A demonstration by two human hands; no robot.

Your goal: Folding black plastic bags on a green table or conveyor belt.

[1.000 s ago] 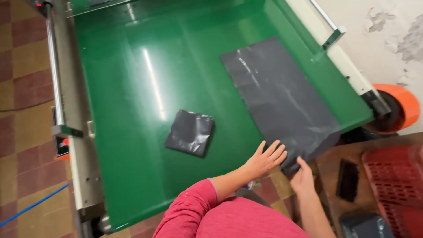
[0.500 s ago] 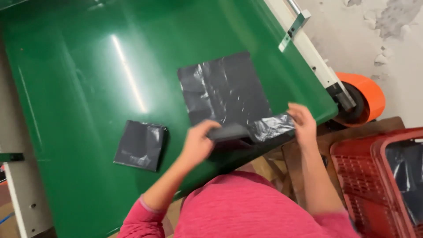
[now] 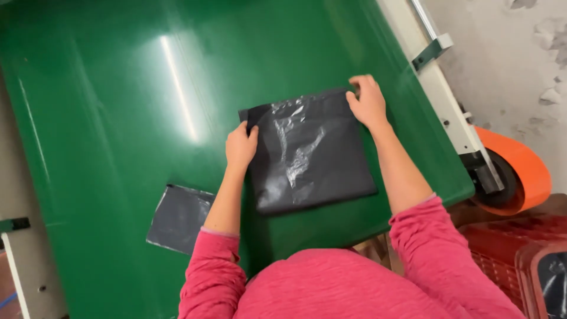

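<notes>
My left hand [image 3: 240, 146] and right hand [image 3: 369, 101] press flat on a folded dark grey plastic bag [image 3: 310, 150] lying on the green table [image 3: 118, 118], fingers spread rather than clenched, each pinning one far corner of the bag. The bag's near edge lies just short of the table's front edge, close to my pink sleeves. A smaller folded grey bag [image 3: 179, 217] lies left of the big bag, apart from it and near the same front edge. Beyond the bag, bare green surface runs on. Right of it, past the table's white side rail [image 3: 449, 106], sit an orange roll [image 3: 520, 171] and a red crate [image 3: 520, 254].
</notes>
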